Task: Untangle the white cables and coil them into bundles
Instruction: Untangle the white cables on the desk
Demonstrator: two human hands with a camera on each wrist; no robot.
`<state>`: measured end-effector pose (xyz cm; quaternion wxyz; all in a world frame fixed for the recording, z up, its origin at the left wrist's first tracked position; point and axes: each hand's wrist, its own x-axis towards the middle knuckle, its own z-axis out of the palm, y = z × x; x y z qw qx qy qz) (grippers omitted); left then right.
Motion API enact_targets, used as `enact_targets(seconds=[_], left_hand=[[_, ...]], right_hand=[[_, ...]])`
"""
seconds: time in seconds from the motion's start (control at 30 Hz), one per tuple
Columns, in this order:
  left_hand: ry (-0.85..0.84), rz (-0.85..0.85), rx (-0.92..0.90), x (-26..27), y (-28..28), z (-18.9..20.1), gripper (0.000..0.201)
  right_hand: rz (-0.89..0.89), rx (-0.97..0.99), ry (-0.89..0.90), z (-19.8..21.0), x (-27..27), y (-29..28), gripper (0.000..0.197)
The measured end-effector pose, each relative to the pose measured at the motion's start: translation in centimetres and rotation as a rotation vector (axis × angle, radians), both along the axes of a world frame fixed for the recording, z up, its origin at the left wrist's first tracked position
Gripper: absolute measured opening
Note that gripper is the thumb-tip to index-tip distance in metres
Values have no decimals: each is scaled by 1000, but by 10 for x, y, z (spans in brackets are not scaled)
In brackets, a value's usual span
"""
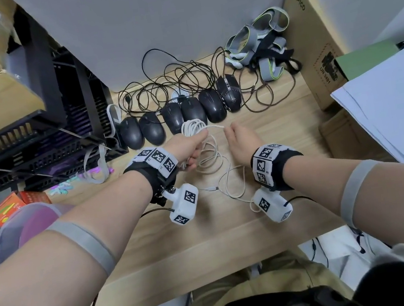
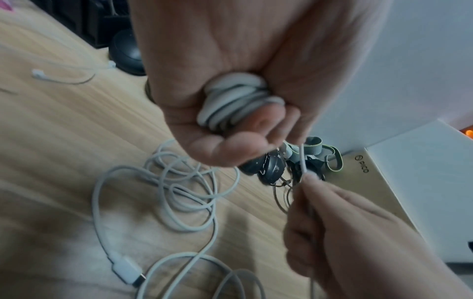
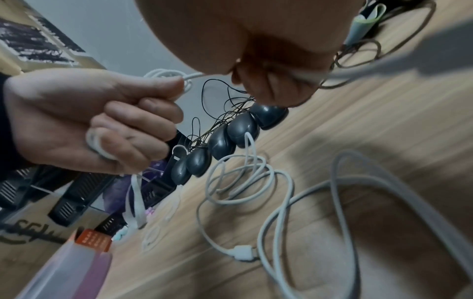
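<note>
Pale wood-grain desk top (image 1: 232,226) under both my hands; all the white cable work sits between and just ahead of them.

Largest piece left to do: the loose white charging cable sprawled in slack loops (image 1: 212,161) on the desk, directly below and between my wrists. Its loops overlap each other, and one white plug end (image 2: 125,269) lies flat on the wood under my left hand. Not coiled yet; I judge this is the bulk of the remaining work.

Partly done: the tight white cable bundle (image 2: 238,101) clamped in my left hand (image 1: 190,145), fingers curled hard round several stacked turns. More turns stick out past the far side of that fist in the head view.

A short free tail of white cable (image 1: 214,127) runs from that fist across to my right hand (image 1: 242,140), which pinches it between the fingertips. The right wrist view is blurred at the pinch, so I can't tell how much tail is left beyond it.

Judgement: first bundle nearly wound, tail needs tucking or a final wrap. Then the desk loops need untangling and coiling.

Beyond both hands: a row of black computer mice (image 1: 180,117) with dark cords. Untouched.
</note>
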<state>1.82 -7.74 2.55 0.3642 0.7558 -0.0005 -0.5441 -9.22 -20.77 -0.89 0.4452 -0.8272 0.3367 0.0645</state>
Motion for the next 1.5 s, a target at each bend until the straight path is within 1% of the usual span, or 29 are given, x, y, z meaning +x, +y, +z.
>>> enact_targets(seconds=[0.07,0.1,0.13,0.2,0.3,0.37,0.43,0.5,0.53,0.57,0.63,0.67,0.7,0.77,0.8,0.87,0.93,1.0,1.07,1.13,1.17,1.2,1.27,1.33,1.37,1.43,1.47,1.5], left_hand=[[-49,97,-14,-1,-4,-1,50],[-81,114,-2,-1,-5,-1,51],[-108,100,24,-2,-7,-1,53],[-141,13,86,-4,-8,-1,58],[-228,-100,131,-8,-9,-3,67],[-287,-135,139,-9,-8,-2,71],[-327,-156,146,-9,-7,0,73],[-361,-178,163,-9,-6,3,76],[-365,-188,174,-9,-7,5,76],[-347,-177,176,-9,-7,5,73],[-289,-67,147,-9,-11,6,56],[-287,-10,140,-9,-12,6,48],[-307,31,146,-9,-14,6,39],[-356,65,163,-10,-18,7,27],[-362,86,163,-11,-18,8,24],[-359,135,162,-10,-18,10,27],[-388,138,188,-8,-15,11,34],[-389,150,179,-6,-12,11,39],[-315,241,129,-6,-10,14,40],[-279,302,104,-4,-7,16,39],[-294,287,124,-2,-5,15,42],[-326,236,161,-1,-4,16,46],[-399,57,246,-1,-1,16,60],[-437,-139,305,-3,2,13,77],[-432,-204,314,-4,3,11,86],[-354,-268,301,-7,5,6,103],[-299,-283,282,-9,6,5,102],[-245,-294,250,-11,6,4,96]], right_hand=[[22,123,43,-3,4,9,32],[34,191,61,-4,5,14,30],[32,273,67,-3,6,20,28],[-14,398,31,0,9,27,28],[-74,463,49,8,18,25,31],[-155,613,94,15,22,22,29],[-227,747,90,22,22,20,28],[-264,800,53,25,21,20,25],[-242,751,47,25,20,21,23],[-180,636,55,25,20,22,22],[25,343,69,25,19,28,23],[124,247,56,26,18,33,25],[192,203,42,28,18,38,28],[239,182,25,31,18,42,36],[242,187,21,31,18,43,37],[263,219,-7,31,17,43,38],[327,221,-26,32,12,45,37],[392,203,-22,33,4,45,31],[459,178,-2,30,-5,41,29],[549,132,13,25,-12,38,35],[601,105,14,23,-16,36,37],[645,91,9,22,-18,36,38],[699,88,-31,24,-19,32,40],[668,110,-59,29,-16,25,33],[632,111,-76,31,-14,21,29],[526,90,-105,34,-9,12,25],[485,95,-114,34,-8,9,19],[464,111,-131,35,-7,6,11]])
